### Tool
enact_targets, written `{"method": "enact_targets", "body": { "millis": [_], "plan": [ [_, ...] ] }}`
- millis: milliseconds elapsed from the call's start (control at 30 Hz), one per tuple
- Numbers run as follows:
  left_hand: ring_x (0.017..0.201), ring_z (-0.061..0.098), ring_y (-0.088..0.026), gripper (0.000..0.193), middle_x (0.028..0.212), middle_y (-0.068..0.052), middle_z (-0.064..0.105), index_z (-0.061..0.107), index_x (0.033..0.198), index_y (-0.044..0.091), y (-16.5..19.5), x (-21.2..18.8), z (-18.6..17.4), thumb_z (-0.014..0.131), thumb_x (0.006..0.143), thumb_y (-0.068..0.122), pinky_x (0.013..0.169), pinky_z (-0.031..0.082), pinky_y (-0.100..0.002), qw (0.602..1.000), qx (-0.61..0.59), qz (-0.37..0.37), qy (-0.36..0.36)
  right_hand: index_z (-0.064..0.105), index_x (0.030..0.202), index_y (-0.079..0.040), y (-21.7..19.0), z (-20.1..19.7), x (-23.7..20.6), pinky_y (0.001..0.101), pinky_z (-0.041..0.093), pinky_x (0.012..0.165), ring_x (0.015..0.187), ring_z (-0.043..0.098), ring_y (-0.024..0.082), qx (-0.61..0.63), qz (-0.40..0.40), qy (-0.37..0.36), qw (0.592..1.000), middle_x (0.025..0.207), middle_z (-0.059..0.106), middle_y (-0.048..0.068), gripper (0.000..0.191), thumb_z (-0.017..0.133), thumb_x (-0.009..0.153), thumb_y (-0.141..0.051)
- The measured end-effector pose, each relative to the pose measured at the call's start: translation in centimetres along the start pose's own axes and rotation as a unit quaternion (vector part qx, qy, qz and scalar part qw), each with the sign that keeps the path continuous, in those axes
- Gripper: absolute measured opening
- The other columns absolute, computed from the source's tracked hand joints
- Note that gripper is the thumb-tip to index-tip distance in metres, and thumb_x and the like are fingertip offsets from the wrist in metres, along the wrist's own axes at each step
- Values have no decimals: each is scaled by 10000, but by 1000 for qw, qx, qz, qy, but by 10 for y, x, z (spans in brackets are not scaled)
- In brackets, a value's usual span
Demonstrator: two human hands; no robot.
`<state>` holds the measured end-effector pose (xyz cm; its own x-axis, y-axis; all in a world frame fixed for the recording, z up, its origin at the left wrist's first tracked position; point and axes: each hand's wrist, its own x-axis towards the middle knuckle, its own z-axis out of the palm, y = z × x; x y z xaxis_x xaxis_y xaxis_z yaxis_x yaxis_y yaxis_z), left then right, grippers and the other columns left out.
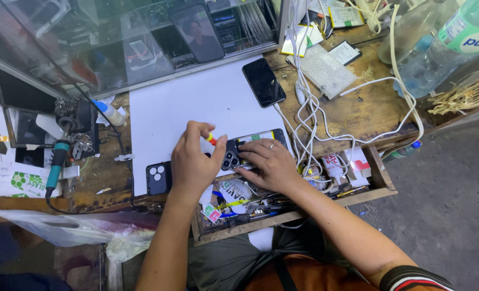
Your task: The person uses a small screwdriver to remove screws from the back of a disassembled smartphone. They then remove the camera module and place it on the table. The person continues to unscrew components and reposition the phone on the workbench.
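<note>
Worn wood makes up the surface, scuffed and cluttered, with a grey concrete floor to the right and a glass display case along the back. A white mat covers the middle. At the far right stand clear plastic bottles, one with a green and white label. Small white cards and packets lie near the back edge, and a green-patterned white paper sits at the left. In the open drawer below are red-and-white packets and printed stickers.

An opened phone lies on the mat's near edge, its back off, dark insides and a triple camera cluster showing. The left hand pinches a red and yellow screwdriver between thumb and fingers, tip at the phone. The right hand lies flat with fingers spread, pressing the phone down. A black back cover lies just left of the left hand. Another dark phone rests farther back, beside tangled white cables. A teal-handled soldering iron sits at the left.
</note>
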<state>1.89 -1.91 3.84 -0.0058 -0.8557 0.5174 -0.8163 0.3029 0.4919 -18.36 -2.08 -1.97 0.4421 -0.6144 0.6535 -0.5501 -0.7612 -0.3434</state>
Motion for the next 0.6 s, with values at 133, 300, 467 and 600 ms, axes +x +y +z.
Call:
{"method": "enact_targets", "body": {
  "millis": [133, 300, 467, 600],
  "plan": [
    [786, 718, -342, 344, 836, -106, 691, 532, 976, 70, 2, -1, -3, 802, 931, 278, 668, 545, -467, 998, 16, -29, -44, 764, 1011, -84, 1, 0, -1, 385, 529, 915, 1050, 695, 247, -1, 1, -8, 1000, 1146, 735, 53, 296, 831, 846, -321],
    [839, 724, -340, 283, 893, -88, 702, 539, 1001, 72, -1, 1, -8, 768, 933, 225, 714, 559, -454, 998, -50, 33, -37, 762, 1013, -83, 2, 1, -1, 384, 525, 916, 1052, 692, 249, -6, 0, -7, 1000, 1144, 731, 53, 306, 830, 840, -326],
    [883, 742, -324, 259, 973, -97, 713, 554, 1073, 70, -4, 2, -7, 732, 924, 183, 764, 576, -436, 989, -139, 48, -21, 763, 1004, -90, 2, 1, 0, 385, 527, 925, 1039, 689, 245, -9, -2, -3, 1000, 1136, 734, 51, 299, 826, 837, -330],
    [817, 712, -342, 341, 873, -117, 692, 564, 1025, 56, -5, 3, -5, 814, 920, 263, 718, 548, -458, 999, 11, -26, -35, 760, 1007, -88, 1, 2, 0, 379, 530, 923, 1043, 694, 242, -8, -3, -11, 1000, 1131, 734, 47, 301, 826, 844, -333]
  ]
}}
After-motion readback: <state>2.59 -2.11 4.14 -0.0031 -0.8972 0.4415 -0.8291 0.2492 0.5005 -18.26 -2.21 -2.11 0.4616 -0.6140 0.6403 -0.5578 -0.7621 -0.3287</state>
